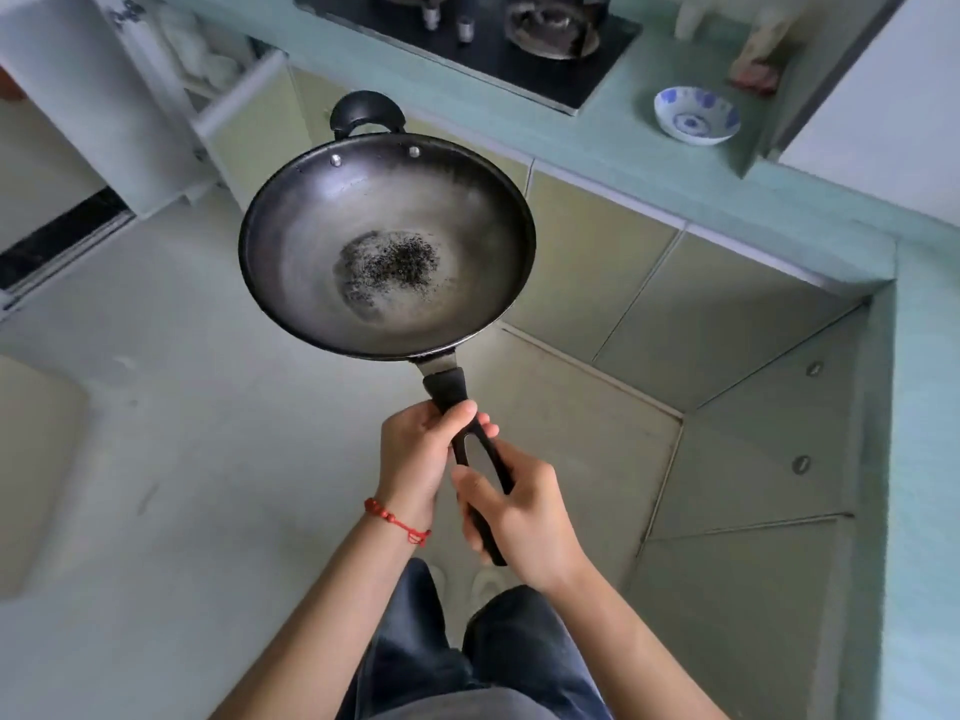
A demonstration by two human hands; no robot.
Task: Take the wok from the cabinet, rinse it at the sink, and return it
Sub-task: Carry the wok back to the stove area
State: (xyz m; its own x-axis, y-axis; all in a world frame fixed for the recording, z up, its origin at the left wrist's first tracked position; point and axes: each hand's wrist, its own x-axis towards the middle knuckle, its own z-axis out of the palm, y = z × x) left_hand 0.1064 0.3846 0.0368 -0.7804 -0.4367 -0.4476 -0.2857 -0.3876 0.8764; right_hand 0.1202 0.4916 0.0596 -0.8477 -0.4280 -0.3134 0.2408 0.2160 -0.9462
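Note:
A dark metal wok [387, 246] hangs level in the air above the floor, in front of the lower cabinets. Its bottom carries a patch of black specks. A small loop handle sits on its far rim, and a long black handle [470, 449] points back toward me. My left hand [421, 454] grips the upper part of that handle. My right hand [524, 517] grips its lower end. A red string bracelet circles my left wrist. No sink is in view.
A green countertop [613, 142] runs along the back and down the right side. On it sit a black gas hob [483, 39] and a blue-and-white bowl [696, 114]. Pale cabinet doors [597, 262] stand below. An open white cabinet door [104, 96] is at upper left.

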